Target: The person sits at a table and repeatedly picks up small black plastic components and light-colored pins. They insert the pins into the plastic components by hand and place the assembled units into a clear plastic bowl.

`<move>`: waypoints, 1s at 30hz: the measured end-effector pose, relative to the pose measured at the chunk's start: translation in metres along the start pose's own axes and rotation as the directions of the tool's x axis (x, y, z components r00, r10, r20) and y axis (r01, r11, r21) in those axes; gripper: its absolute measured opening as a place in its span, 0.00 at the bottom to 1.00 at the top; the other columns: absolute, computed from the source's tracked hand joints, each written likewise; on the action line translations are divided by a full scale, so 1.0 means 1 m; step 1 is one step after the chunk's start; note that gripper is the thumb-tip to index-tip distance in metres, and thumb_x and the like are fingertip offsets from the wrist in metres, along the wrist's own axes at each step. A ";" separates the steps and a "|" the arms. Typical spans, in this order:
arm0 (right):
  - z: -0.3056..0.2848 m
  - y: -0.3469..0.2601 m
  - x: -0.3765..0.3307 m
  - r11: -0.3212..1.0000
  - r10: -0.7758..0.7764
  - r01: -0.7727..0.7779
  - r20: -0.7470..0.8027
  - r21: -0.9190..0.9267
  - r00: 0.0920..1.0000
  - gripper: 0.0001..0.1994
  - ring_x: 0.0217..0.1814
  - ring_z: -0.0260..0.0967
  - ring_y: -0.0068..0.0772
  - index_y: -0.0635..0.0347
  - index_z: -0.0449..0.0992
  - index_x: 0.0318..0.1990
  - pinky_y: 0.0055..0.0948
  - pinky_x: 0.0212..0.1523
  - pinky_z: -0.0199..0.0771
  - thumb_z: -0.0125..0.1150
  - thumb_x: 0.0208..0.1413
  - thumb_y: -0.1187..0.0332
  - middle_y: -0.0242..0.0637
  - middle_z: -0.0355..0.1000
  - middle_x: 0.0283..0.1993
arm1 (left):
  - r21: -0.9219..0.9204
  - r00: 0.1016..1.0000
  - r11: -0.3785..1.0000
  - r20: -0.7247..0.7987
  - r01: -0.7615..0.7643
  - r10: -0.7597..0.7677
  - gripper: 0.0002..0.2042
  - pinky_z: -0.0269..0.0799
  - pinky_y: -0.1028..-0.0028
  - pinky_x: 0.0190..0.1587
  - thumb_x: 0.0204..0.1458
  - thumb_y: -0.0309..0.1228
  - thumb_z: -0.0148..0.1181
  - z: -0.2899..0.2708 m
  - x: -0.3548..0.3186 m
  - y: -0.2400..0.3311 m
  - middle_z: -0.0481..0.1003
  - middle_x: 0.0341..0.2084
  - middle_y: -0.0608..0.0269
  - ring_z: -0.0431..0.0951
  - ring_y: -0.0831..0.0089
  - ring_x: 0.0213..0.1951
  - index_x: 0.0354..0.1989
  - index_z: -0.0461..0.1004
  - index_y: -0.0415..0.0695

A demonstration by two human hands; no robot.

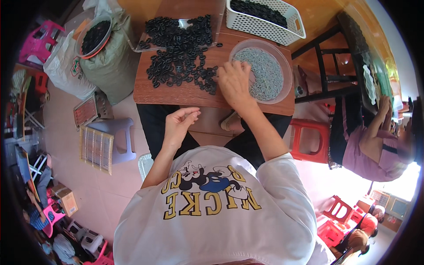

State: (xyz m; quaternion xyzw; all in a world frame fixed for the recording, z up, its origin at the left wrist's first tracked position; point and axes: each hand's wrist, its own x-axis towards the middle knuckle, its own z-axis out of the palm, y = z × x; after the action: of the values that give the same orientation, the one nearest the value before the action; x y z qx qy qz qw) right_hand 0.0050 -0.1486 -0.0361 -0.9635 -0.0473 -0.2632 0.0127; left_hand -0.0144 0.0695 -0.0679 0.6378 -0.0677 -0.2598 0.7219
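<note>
On the brown wooden table (185, 98) lies a loose pile of small black oval pieces (176, 66) with holes in them. A round clear plastic bowl (287, 75) full of thin grey screws or nails (265, 75) stands to the right of the pile. My right hand (235, 81) is between the two, at the bowl's left rim, its fingers curled downward; the fingertips' contents are hidden. My left hand (180, 126) is held just short of the table's near edge, thumb and fingers pinched together. Whatever it may hold is too small to make out.
A clear tray (216, 28) spills black pieces at the table's back. Beyond the bowl stands a white perforated basket (265, 27) of black pieces. Sacks (108, 73) carry another filled bowl (106, 42) at left. A red stool (309, 139) and a seated person (375, 145) are at right.
</note>
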 end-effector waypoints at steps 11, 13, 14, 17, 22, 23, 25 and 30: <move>-0.052 -0.053 -0.120 0.210 0.443 -0.604 0.476 0.769 0.760 0.08 0.31 0.74 0.25 0.66 0.75 0.39 0.21 0.31 0.73 0.60 0.50 0.76 0.39 0.71 0.31 | 0.408 0.944 0.852 0.121 -0.328 0.306 0.09 0.68 0.80 0.37 0.50 0.24 0.58 0.054 0.060 0.064 0.77 0.33 0.62 0.74 0.78 0.33 0.39 0.76 0.37; -0.053 -0.050 -0.137 0.103 0.469 -0.614 0.506 0.783 0.724 0.08 0.32 0.75 0.25 0.65 0.75 0.39 0.21 0.33 0.74 0.59 0.50 0.76 0.38 0.72 0.31 | 0.533 0.871 0.690 0.264 -0.490 0.415 0.08 0.69 0.78 0.37 0.48 0.23 0.59 0.075 0.080 0.068 0.76 0.32 0.61 0.75 0.74 0.34 0.37 0.76 0.36; -0.053 -0.048 -0.143 0.053 0.483 -0.615 0.519 0.786 0.705 0.08 0.33 0.75 0.26 0.65 0.76 0.39 0.21 0.34 0.74 0.59 0.51 0.76 0.38 0.72 0.32 | 0.580 0.804 0.562 0.356 -0.589 0.476 0.08 0.69 0.76 0.38 0.47 0.23 0.59 0.086 0.092 0.070 0.76 0.32 0.59 0.75 0.71 0.34 0.37 0.76 0.36; -0.052 -0.042 -0.155 0.022 0.513 -0.582 0.490 0.813 0.705 0.08 0.34 0.76 0.28 0.64 0.76 0.40 0.21 0.34 0.74 0.58 0.51 0.76 0.38 0.72 0.33 | 0.617 0.656 0.262 0.587 -0.742 0.475 0.07 0.70 0.71 0.40 0.44 0.22 0.59 0.109 0.133 0.066 0.74 0.32 0.56 0.74 0.61 0.35 0.33 0.76 0.36; -0.054 -0.032 -0.165 0.001 0.534 -0.607 0.512 0.795 0.672 0.08 0.33 0.76 0.27 0.64 0.76 0.40 0.21 0.35 0.73 0.58 0.51 0.76 0.38 0.72 0.34 | 0.696 0.675 0.027 0.684 -0.717 0.277 0.06 0.69 0.66 0.42 0.41 0.20 0.59 0.126 0.160 0.059 0.73 0.30 0.56 0.73 0.57 0.40 0.30 0.76 0.37; -0.055 -0.031 -0.166 -0.010 0.539 -0.615 0.522 0.789 0.661 0.08 0.33 0.76 0.27 0.64 0.76 0.40 0.21 0.35 0.73 0.58 0.51 0.76 0.38 0.72 0.34 | 0.694 0.669 -0.010 0.699 -0.720 0.252 0.06 0.69 0.66 0.42 0.41 0.20 0.59 0.127 0.164 0.057 0.73 0.30 0.56 0.73 0.57 0.40 0.30 0.76 0.37; -0.053 -0.029 -0.170 -0.033 0.538 -0.609 0.528 0.792 0.657 0.08 0.33 0.76 0.27 0.64 0.76 0.40 0.20 0.35 0.73 0.58 0.51 0.76 0.38 0.72 0.33 | 0.677 0.654 -0.046 0.725 -0.735 0.217 0.05 0.69 0.66 0.42 0.41 0.21 0.59 0.129 0.169 0.055 0.73 0.29 0.56 0.73 0.58 0.41 0.29 0.76 0.37; -0.057 -0.023 -0.169 -0.055 0.534 -0.584 0.518 0.810 0.668 0.08 0.33 0.75 0.26 0.64 0.76 0.40 0.20 0.34 0.72 0.58 0.51 0.76 0.37 0.72 0.33 | 0.648 0.627 -0.055 0.752 -0.760 0.203 0.04 0.69 0.66 0.43 0.41 0.21 0.59 0.127 0.177 0.045 0.72 0.30 0.56 0.73 0.58 0.41 0.27 0.76 0.36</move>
State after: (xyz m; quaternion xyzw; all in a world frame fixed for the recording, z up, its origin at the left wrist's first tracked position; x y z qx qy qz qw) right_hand -0.1711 -0.1427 -0.0736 -0.6792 0.2008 -0.1271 0.6944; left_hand 0.0954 -0.1229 -0.0438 0.7830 -0.6032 -0.0016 0.1519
